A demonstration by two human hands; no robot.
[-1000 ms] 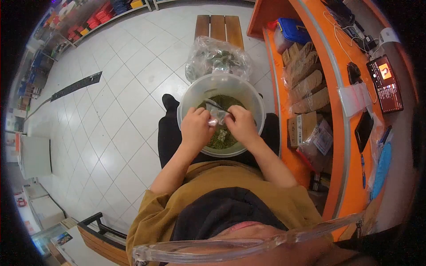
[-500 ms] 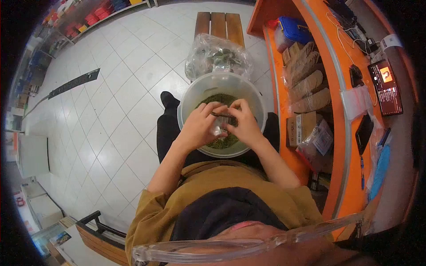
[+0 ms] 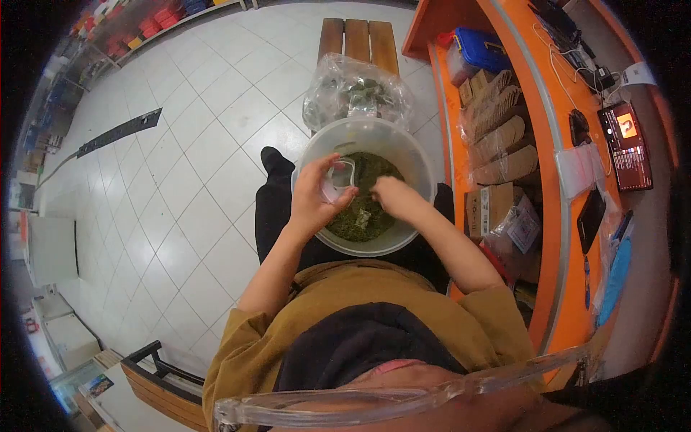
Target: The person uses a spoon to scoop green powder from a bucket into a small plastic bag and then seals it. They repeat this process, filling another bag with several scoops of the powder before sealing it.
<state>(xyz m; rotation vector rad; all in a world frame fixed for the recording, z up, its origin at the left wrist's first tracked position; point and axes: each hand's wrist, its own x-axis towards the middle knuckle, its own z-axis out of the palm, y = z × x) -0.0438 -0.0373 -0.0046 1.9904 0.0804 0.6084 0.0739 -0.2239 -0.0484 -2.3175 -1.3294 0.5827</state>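
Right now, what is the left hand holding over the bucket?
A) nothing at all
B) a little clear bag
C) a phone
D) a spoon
B: the left hand pinches a little clear bag above the bucket, while the right hand is down on the green stuff inside.

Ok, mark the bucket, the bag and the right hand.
bucket (image 3: 360,137), head view, far inner wall.
bag (image 3: 344,173), head view, its clear middle.
right hand (image 3: 392,196), head view, back of the hand.
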